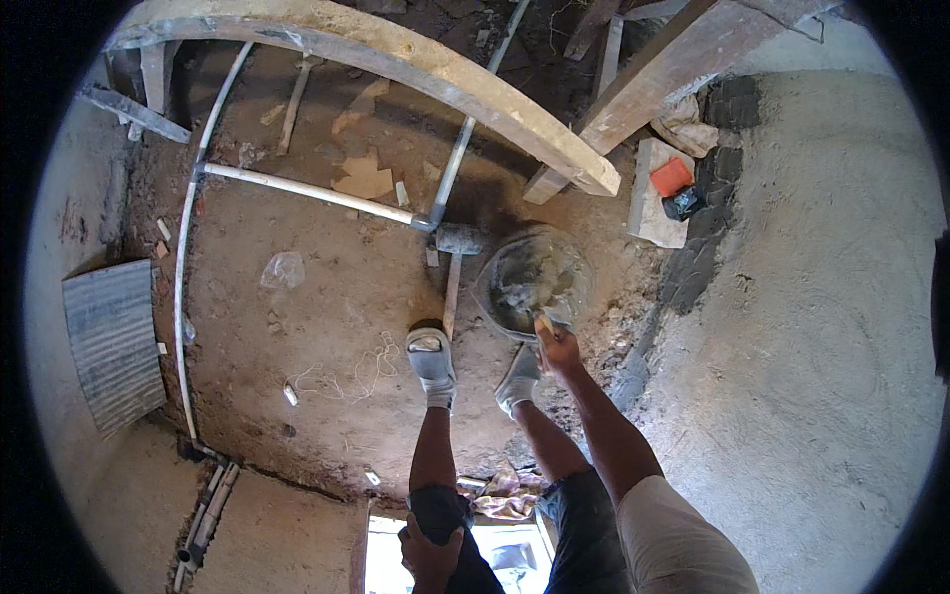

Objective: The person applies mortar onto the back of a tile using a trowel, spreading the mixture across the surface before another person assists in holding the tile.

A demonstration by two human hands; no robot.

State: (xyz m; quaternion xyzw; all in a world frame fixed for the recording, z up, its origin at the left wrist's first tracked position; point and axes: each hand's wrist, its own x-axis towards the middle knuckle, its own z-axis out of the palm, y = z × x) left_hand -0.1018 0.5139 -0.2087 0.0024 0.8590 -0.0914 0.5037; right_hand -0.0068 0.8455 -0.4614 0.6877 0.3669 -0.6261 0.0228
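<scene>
Where the floor meets the left wall, a corrugated metal sheet (114, 342) leans, its ridges running lengthwise, and just beside it a long white pipe (180, 287) bends along the dirt. From that pipe a shorter white crosspiece (307, 191) runs rightward to a grey elbow fitting (426, 222), with a crumpled clear plastic bag (284, 269) lying on the ground below it. Farther right, thin string (368, 374) sprawls in loose loops near the left foot, which wears a grey slipper (431, 364) over a sock. At the lower edge the left hand (430, 556) rests against the dark shorts at the left knee, fingers bent; whether it grips the cloth or merely lies there, I cannot tell. Ahead of the feet, a mallet (460, 239) with a grey head lies with its wooden handle toward the left slipper. Beside it, in front of the right foot, stands a round bucket (576, 259) holding a wet greyish mix (526, 289). Over its near rim the right hand (560, 354) is closed around the pale handle of a tool (541, 325), whose far end is hidden in the mix. Rightmost, a red packet (671, 178) and a black one (684, 204) sit on a pale block (653, 228) near the rough grey wall (821, 277).
</scene>
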